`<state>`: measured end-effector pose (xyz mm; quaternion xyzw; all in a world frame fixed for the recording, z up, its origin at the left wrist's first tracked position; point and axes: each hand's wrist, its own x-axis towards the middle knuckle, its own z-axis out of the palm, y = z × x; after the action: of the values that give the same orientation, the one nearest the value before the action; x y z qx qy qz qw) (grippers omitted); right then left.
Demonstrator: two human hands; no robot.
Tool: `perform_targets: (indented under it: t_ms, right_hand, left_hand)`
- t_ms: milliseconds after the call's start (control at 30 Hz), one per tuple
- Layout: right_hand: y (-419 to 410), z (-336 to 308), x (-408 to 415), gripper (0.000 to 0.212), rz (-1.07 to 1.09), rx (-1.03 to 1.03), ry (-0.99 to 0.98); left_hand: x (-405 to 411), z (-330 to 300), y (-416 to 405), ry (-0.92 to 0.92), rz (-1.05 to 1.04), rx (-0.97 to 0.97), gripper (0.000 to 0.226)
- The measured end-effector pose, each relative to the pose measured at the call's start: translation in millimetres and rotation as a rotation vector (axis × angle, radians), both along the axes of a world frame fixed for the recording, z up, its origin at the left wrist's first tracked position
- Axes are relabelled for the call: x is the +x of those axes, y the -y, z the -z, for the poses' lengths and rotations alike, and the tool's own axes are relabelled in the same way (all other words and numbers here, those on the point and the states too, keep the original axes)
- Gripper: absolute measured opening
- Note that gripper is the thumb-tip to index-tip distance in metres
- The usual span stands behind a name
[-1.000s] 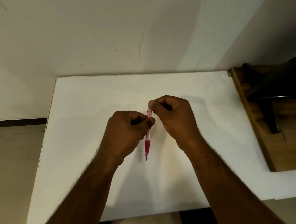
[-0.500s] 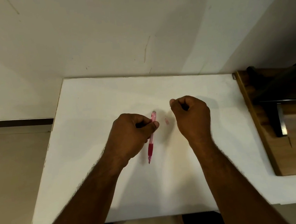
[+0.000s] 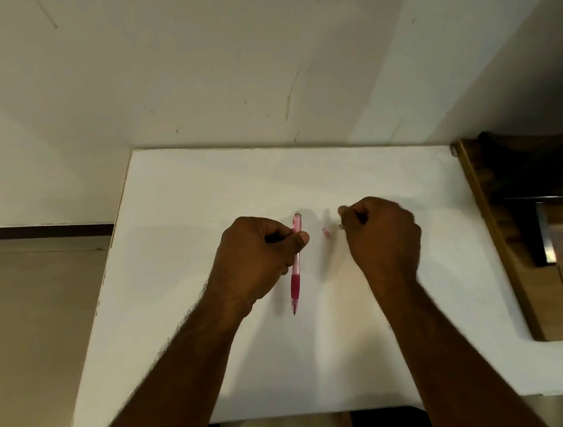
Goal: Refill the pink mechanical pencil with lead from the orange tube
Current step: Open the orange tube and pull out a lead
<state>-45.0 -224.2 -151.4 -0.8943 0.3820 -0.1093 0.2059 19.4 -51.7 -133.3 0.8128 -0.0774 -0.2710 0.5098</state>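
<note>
The white tabletop [image 3: 215, 323] runs well past both hands on every side. Its far edge meets the wall beyond the knuckles, its left edge drops to the floor well outside the left hand [image 3: 260, 253], and its near edge lies back along the forearms. Bare white surface lies open ahead of the hands, between them, and to the left. To the outside of the right hand [image 3: 382, 234] a wooden unit [image 3: 520, 276] borders the tabletop, with something dark on it that cannot be made out.

The surface is plain, matte and white. The wall [image 3: 258, 60] behind is pale and bears a few thin scratches, and a dark skirting strip [image 3: 34, 232] runs along the beige floor [image 3: 26, 324] to the left.

The left hand is closed around the upper barrel of the pink mechanical pencil [image 3: 295, 267], pinching it between thumb and fingers. The pencil stands nearly upright in the view, tip toward the person, back end just beyond the thumb. The right hand is curled into a loose fist with its fingertips pinched together; something tiny may sit in that pinch, but I cannot tell what. A small pink cap [image 3: 325, 233] lies on the tabletop between the hands, nearer the right one.

A second ago the right hand was at the pencil's back end; now it is apart from it, and the cap lies on the surface.
</note>
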Motion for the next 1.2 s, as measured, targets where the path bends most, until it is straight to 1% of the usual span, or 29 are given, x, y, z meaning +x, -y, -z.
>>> perform_targets:
  t_ms: [67, 100, 133, 200, 267, 333, 433, 533, 667, 733, 833, 900, 967, 1067, 1133, 1200]
  right_hand:
    - [-3, -12, 0, 0.024, 0.011, 0.192, 0.184]
    - [-8, -18, 0, 0.023, -0.016, 0.318, 0.238]
    - [-15, -23, -1, 0.021, -0.059, 0.450, 0.246]
    - [-30, -26, -5, 0.015, -0.162, 0.678, 0.172]
    - [-40, -25, -8, 0.009, -0.225, 0.765, 0.134]
    - [-42, -25, -9, 0.003, -0.232, 0.758, 0.144]
    - [-39, -27, -9, 0.015, -0.250, 0.750, 0.119]
    - [-41, -28, -9, 0.023, -0.282, 0.693, 0.037]
    - [-42, -24, -8, 0.024, -0.282, 0.593, 0.014]
    - [-41, -22, -7, 0.025, -0.270, 0.521, -0.015]
    - [-38, -17, -5, 0.031, -0.237, 0.390, -0.097]
    - [-37, -14, -4, 0.032, -0.225, 0.331, -0.142]
    - [-36, -11, -3, 0.033, -0.224, 0.295, -0.181]
    - [-38, -7, -2, 0.032, -0.241, 0.248, -0.238]
    - [-38, -6, -2, 0.031, -0.252, 0.226, -0.249]
    - [-38, -6, -2, 0.031, -0.256, 0.216, -0.252]
  left_hand:
    - [1, 0, 0, -0.003, -0.006, -0.004, 0.024]
    - [1, -1, 0, -0.001, -0.009, -0.005, 0.024]
    - [2, -1, 1, 0.004, -0.010, -0.003, 0.024]
    - [4, -1, 1, 0.011, -0.009, 0.006, 0.021]
    - [6, -1, 0, 0.004, -0.011, 0.009, 0.016]
    - [6, 0, 0, 0.000, -0.011, 0.010, 0.015]
    - [6, 0, -1, -0.021, -0.020, -0.021, 0.018]
    - [6, 2, -1, -0.036, -0.009, -0.024, 0.020]
    - [5, 3, -1, -0.026, -0.012, -0.022, 0.020]
    - [6, 6, 0, 0.064, -0.037, 0.051, 0.018]
    - [9, 12, -2, 0.264, -0.092, 0.291, 0.023]
    - [10, 15, -4, 0.340, -0.099, 0.411, 0.030]
    - [9, 18, -6, 0.363, -0.074, 0.485, 0.038]
    - [8, 23, -4, 0.339, -0.038, 0.556, 0.047]
    - [7, 25, -3, 0.336, -0.021, 0.571, 0.047]
    - [7, 25, -2, 0.332, -0.020, 0.566, 0.041]
